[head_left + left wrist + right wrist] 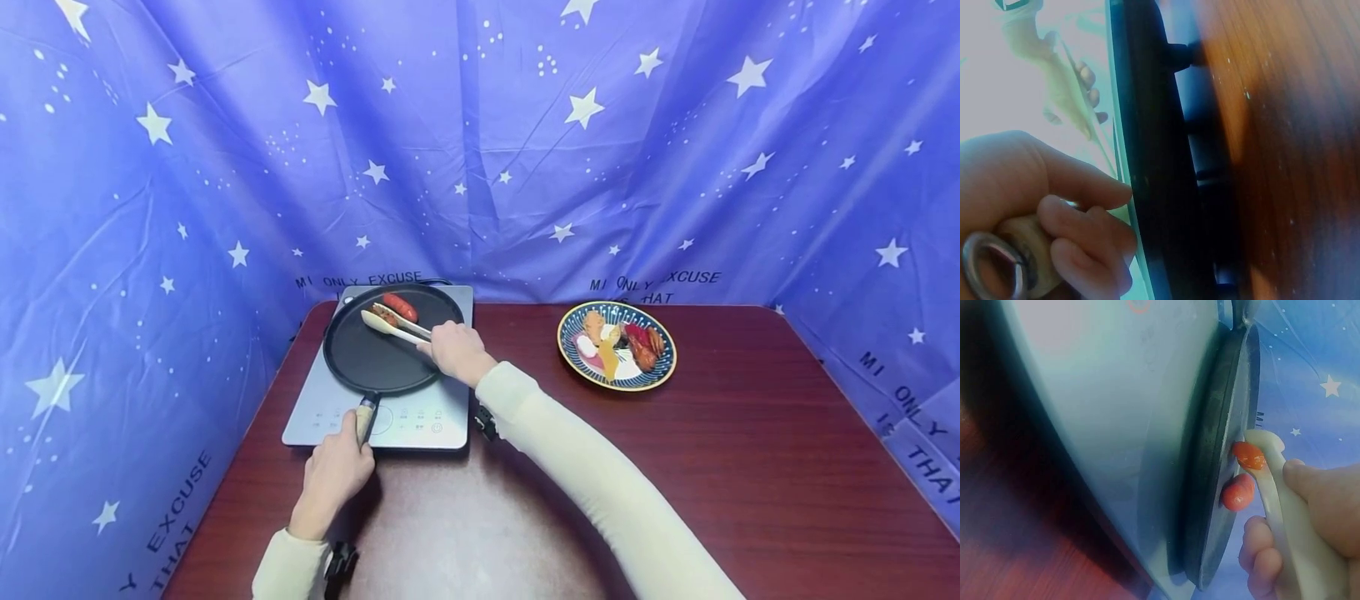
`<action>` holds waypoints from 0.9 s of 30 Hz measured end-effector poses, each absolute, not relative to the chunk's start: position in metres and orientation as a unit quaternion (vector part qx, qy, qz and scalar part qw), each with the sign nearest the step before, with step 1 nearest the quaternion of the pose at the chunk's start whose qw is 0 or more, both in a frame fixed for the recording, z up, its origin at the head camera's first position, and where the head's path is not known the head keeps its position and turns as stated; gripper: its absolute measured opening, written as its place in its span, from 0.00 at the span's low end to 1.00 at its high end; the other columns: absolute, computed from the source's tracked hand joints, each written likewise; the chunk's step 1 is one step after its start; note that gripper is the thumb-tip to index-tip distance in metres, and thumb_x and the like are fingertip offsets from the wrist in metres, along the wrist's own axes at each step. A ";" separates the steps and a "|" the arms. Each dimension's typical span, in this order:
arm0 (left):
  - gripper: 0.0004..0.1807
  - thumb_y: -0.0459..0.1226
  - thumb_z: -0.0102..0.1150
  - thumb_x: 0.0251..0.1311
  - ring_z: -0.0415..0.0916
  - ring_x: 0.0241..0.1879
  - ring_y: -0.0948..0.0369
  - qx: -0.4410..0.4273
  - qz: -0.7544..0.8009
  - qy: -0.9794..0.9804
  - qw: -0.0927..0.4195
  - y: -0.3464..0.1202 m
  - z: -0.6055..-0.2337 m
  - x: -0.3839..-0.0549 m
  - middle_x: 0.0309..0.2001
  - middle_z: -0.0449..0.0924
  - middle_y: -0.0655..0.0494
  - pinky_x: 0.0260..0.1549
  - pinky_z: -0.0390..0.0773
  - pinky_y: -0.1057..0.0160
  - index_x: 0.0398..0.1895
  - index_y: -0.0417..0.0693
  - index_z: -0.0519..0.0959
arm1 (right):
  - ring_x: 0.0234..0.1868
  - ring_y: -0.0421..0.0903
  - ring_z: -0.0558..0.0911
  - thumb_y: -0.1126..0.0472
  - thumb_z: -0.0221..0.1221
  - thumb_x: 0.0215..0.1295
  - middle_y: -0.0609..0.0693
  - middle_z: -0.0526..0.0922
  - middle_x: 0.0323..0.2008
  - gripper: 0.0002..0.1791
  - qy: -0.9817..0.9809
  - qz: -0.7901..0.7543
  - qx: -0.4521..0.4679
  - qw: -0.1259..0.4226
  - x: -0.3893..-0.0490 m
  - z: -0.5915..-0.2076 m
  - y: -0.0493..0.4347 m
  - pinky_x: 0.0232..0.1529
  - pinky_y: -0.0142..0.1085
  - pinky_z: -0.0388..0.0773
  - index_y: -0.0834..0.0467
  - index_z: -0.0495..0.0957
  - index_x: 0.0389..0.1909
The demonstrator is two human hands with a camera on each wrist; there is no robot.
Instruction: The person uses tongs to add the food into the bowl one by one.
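Note:
On an induction cooktop (306, 421) sits a black flat pan (375, 358). My left hand (339, 471) grips its handle (364, 419); the left wrist view shows the fingers curled round it, with a metal hanging ring (969, 262) at its end. My right hand (459, 350) holds pale tongs (411, 336). Between the tongs' tips is a browned piece of food (385, 315), orange-red and glossy in the right wrist view (1249, 456); its exact kind is unclear. A red sausage (400, 307) lies beside it in the pan.
A blue-patterned plate (573, 367) of assorted foods stands on the dark red wooden table (720, 467), to the right of the cooktop. Blue star-printed curtains (510, 208) hang around the table's back and sides.

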State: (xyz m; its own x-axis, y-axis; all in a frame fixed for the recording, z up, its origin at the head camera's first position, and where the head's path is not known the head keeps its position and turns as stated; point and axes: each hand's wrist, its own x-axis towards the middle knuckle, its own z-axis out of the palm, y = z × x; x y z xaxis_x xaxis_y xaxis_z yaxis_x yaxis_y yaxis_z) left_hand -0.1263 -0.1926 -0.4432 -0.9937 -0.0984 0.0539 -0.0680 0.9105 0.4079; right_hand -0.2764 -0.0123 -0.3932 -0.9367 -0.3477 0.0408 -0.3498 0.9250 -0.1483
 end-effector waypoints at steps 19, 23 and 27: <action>0.26 0.35 0.53 0.51 0.76 0.23 0.39 0.042 -0.209 -0.976 0.035 -0.193 -0.447 -0.127 0.27 0.77 0.35 0.20 0.70 0.44 0.56 0.39 0.65 | 0.26 0.52 0.79 0.38 0.48 0.67 0.54 0.78 0.25 0.26 -0.981 0.075 0.174 0.030 -0.267 -0.370 0.008 0.25 0.44 0.75 0.58 0.75 0.33; 0.25 0.35 0.53 0.51 0.76 0.24 0.39 0.040 -0.211 -0.976 0.036 -0.193 -0.443 -0.129 0.27 0.77 0.35 0.20 0.70 0.44 0.54 0.39 0.65 | 0.23 0.52 0.79 0.37 0.48 0.67 0.54 0.76 0.23 0.26 -0.982 0.076 0.169 0.046 -0.264 -0.362 0.020 0.23 0.45 0.74 0.58 0.74 0.31; 0.25 0.35 0.53 0.51 0.76 0.24 0.39 0.042 -0.210 -0.976 0.033 -0.193 -0.444 -0.129 0.28 0.77 0.34 0.21 0.70 0.43 0.55 0.39 0.65 | 0.22 0.53 0.78 0.39 0.50 0.67 0.54 0.76 0.22 0.25 -0.981 0.088 0.166 0.055 -0.258 -0.360 0.035 0.22 0.46 0.73 0.58 0.74 0.29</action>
